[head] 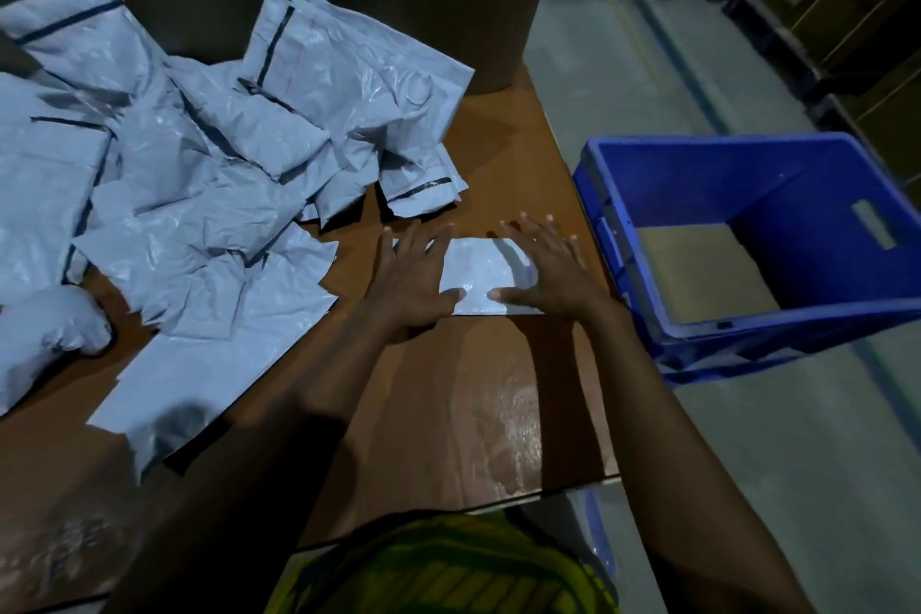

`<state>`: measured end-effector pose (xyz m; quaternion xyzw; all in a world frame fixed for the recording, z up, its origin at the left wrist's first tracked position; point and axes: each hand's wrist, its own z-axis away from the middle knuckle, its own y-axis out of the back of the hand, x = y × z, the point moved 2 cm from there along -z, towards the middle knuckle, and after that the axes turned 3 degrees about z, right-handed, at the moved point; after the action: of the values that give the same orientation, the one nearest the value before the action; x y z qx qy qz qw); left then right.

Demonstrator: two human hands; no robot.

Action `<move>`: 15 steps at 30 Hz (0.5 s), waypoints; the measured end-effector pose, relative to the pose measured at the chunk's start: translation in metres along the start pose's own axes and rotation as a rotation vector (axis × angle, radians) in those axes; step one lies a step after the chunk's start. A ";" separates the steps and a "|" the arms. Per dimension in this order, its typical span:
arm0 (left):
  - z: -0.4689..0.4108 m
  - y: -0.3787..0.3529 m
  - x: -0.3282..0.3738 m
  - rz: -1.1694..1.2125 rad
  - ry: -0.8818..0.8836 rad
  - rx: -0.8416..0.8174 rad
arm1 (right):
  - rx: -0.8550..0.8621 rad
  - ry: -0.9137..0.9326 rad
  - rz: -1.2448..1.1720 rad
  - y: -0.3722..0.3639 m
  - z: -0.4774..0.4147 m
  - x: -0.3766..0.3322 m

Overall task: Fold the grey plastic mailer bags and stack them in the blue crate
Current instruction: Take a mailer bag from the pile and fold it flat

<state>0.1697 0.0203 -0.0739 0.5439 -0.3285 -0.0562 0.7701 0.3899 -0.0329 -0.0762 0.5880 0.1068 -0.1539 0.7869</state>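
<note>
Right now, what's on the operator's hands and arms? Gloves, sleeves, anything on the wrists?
Both bare: left hand and right hand have no gloves, and no rings, watch or wristband show, though the light is dim. Both forearms are uncovered, no sleeve in view. Only clothing visible: a yellow-green patterned top at the bottom edge.

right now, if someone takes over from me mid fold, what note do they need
Hands: left grip and right grip both open, pressing flat on the folded mailer on the table.
The pile of unfolded mailers lies to the left; blue crate stands right of the table.
Done: one bag folded; none visible in the crate.
Left: place it, fold the rest.
</note>
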 end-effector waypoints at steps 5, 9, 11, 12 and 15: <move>-0.009 0.026 0.013 -0.063 0.004 -0.054 | -0.137 0.005 0.049 0.029 -0.017 -0.016; -0.006 0.054 0.025 -0.199 -0.040 0.151 | 0.162 0.076 0.011 0.067 -0.004 -0.026; 0.002 0.063 0.029 -0.185 -0.098 0.403 | 0.434 0.162 0.037 0.080 0.008 -0.026; 0.007 0.063 0.030 -0.156 -0.137 0.528 | 0.553 0.213 0.036 0.081 0.015 -0.024; 0.023 0.045 0.026 -0.092 -0.253 0.744 | 0.750 0.299 0.056 0.063 0.033 -0.013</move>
<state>0.1643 0.0088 -0.0184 0.7889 -0.3940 -0.0345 0.4703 0.4003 -0.0463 -0.0059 0.8530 0.1406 -0.0735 0.4972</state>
